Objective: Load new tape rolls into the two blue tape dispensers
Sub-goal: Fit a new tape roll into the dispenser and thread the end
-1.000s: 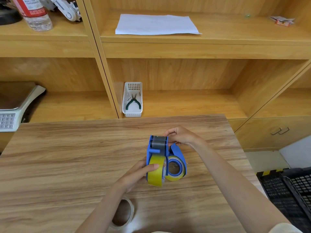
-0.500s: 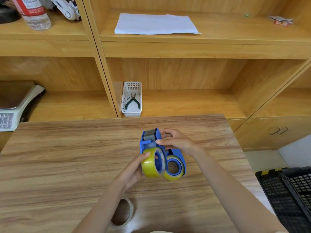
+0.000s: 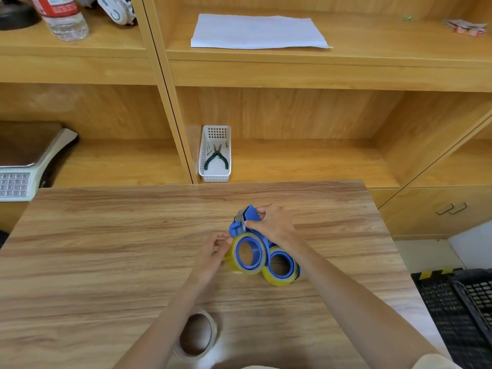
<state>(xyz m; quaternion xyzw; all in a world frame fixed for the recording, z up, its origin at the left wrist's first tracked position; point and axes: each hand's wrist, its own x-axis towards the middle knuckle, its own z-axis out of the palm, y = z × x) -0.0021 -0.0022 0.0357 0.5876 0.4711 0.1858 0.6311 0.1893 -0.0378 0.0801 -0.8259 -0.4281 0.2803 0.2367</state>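
Observation:
Two blue tape dispensers sit side by side on the wooden table (image 3: pixel 106 249), each with a yellow tape roll on its hub. The left dispenser (image 3: pixel 241 225) is tilted so its roll (image 3: pixel 249 253) faces me. My right hand (image 3: pixel 271 225) pinches its blue front end near the cutter. My left hand (image 3: pixel 215 249) touches the left rim of that roll with its fingertips. The second dispenser, with its roll (image 3: pixel 281 266), lies just to the right, partly behind my right forearm.
A nearly used-up tape core (image 3: pixel 197 334) lies near the table's front edge beneath my left forearm. On the shelf behind are a white basket with pliers (image 3: pixel 215 154), a scale (image 3: pixel 24 166), a paper sheet (image 3: pixel 255 31) and a bottle (image 3: pixel 64 17). A black crate (image 3: pixel 458 310) stands at the right.
The left dispenser has turned from edge-on to showing the roll's open face. My right hand moved onto its front end; my left hand slid to the roll's left rim.

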